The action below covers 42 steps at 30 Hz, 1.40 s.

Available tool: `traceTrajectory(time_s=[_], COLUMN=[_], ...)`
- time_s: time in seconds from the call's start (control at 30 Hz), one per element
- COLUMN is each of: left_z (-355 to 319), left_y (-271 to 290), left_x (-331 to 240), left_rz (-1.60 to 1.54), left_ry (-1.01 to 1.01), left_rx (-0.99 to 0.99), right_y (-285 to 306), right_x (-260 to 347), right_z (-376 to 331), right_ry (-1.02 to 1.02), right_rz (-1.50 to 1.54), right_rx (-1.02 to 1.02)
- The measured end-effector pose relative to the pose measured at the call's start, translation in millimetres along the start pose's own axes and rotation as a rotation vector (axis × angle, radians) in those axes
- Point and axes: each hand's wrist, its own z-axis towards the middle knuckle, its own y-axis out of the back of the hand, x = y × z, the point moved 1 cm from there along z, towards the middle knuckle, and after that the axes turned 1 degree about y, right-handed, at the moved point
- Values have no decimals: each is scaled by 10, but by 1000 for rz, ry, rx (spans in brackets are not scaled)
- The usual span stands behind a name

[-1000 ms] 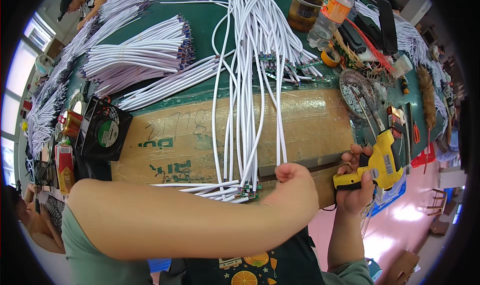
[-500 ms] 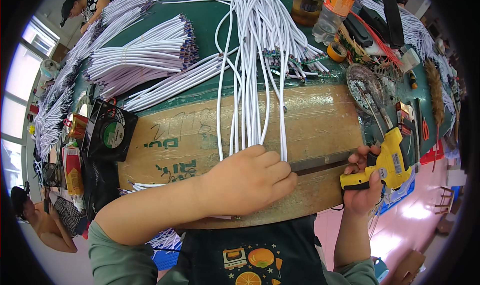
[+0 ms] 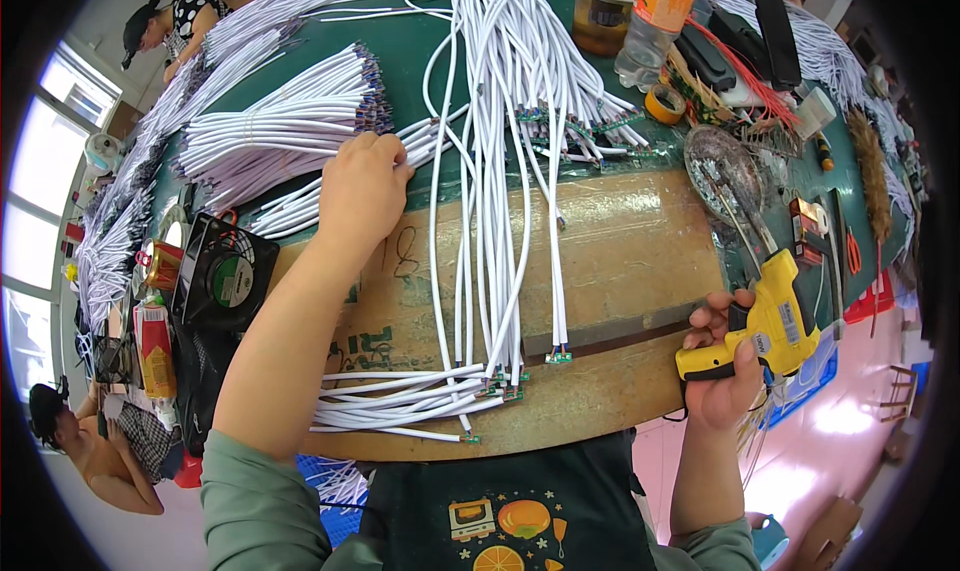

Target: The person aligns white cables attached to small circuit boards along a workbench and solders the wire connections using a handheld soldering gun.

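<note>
My left hand [image 3: 362, 189] reaches over the white cables [image 3: 290, 209] beside a stacked bundle of cut cables [image 3: 270, 126]. Its fingers are curled down and closed at the cables; what lies between the fingertips is hidden. In my right hand [image 3: 725, 371] is a yellow-and-black soldering gun [image 3: 782, 316], its tip pointing up and away toward a dark round metal dish [image 3: 725, 176]. Long white cables [image 3: 485, 241] hang across the brown board [image 3: 620, 241], with small green circuit boards [image 3: 560, 355] at some ends. Shorter white cables [image 3: 400, 401] lie along the board's near edge, also ending in green boards.
A black fan [image 3: 228, 271] stands at the board's left. Toward the back right are a plastic bottle [image 3: 655, 31], a jar of brown liquid [image 3: 603, 16], yellow tape [image 3: 664, 104] and red wires [image 3: 745, 71]. Two other people sit at the left.
My left hand has gone from the board's middle up and left to the cables beside the bundle, uncovering cable ends with green boards. My right hand with the soldering gun has barely moved.
</note>
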Motion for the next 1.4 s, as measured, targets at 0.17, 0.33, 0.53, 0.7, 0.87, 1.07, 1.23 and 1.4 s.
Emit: traceTrajectory(time_s=[0.17,0.33,0.53,0.7,0.87,1.07,1.23,1.4], left_z=[5,-13,-141,-582,-897,-1122,-1141,-1155], left_y=[-5,250,956,1517,1007,724,696,692], left_x=[62,-32,-972,-1538,-1266,-1154,-1122,-1138], left_rz=[-47,-194,-243,-314,-402,-451,-476,-451], left_ry=[-5,34,-289,-327,-252,-168,-171,-222], left_rx=[43,-175,-233,310,542,430,403,385], right_y=[21,-8,56,17,11,-281,-554,-614], right_x=[-7,-14,-17,6,1,-5,-78,-164], right_z=[-2,22,5,-1,-36,-274,-326,-343], right_ry=[-19,-7,-11,11,-11,-233,-354,-334], right_rz=[20,41,-31,-1,-59,0,150,178], right_rx=[-21,-1,49,-10,14,105,321,389])
